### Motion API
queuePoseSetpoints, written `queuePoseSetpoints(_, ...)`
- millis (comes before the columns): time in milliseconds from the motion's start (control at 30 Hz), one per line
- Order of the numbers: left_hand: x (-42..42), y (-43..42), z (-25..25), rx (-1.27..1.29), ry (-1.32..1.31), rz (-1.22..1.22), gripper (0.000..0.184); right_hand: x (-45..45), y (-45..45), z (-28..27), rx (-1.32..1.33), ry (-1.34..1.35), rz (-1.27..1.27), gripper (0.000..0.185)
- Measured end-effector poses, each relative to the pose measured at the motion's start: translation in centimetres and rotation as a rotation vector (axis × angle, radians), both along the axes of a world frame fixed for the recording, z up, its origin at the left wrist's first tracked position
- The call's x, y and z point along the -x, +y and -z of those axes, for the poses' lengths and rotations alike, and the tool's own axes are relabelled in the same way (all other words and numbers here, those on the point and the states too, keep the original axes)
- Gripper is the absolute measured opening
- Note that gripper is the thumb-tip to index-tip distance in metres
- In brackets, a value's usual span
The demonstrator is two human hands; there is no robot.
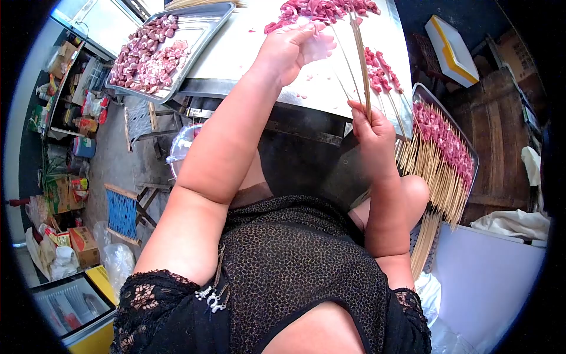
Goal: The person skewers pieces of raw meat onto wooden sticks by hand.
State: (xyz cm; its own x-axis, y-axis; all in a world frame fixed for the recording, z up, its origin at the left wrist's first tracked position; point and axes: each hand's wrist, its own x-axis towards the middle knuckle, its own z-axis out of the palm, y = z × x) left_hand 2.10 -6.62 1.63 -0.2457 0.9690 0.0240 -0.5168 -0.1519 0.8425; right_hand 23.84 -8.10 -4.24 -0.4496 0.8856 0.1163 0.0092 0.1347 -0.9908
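Observation:
My right hand [371, 133] is closed around a bundle of thin bamboo skewers [361, 65] that points up over the table edge. One or two skewers lean away from the bundle to the left. Over the white tabletop [236, 53] my left hand [289, 52] reaches forward, close to a pile of cut red meat [295, 13]. Its fingers are smeared by motion, so I cannot make out their grip. To the right of the bundle, several skewers threaded with meat [380, 69] lie on the table.
A metal tray [200, 44] at the left holds pinkish meat pieces. At the right, another tray [471, 154] is filled with rows of meat skewers. A white box with yellow trim [451, 50] stands behind it. A blue-strapped folding stool [122, 212] is on the floor.

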Motion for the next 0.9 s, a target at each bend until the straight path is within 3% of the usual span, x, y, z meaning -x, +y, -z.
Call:
queuePoseSetpoints(233, -1.3, -0.1, 0.0, 0.003, -0.023, -0.056, 0.025, 0.8, -0.2, 1.0, 0.024, 0.069, 0.012, 0.021)
queuePoseSetpoints(433, -1.1, 0.1, 1.0, 0.007, -0.155, 0.062, 0.026, 1.1, -0.2, 1.0, 0.091, 0.122, 0.003, 0.02)
queuePoseSetpoints(600, -2.1, 0.0, 1.5, 0.049, -0.023, 0.084, 0.025, 1.4, -0.4, -0.3, 0.207, 0.162, 0.032, 0.02)
queuePoseSetpoints(733, -1.5, -0.1, 1.5, -0.067, 0.067, 0.102, 0.027, 1.2, -0.1, 0.1, 0.194, 0.169, 0.024, 0.02)
queuePoseSetpoints(900, -0.7, -0.6, 0.3, -0.039, 0.018, 0.039, 0.029, 1.1, -0.2, 0.6, 0.113, 0.135, 0.012, 0.019)
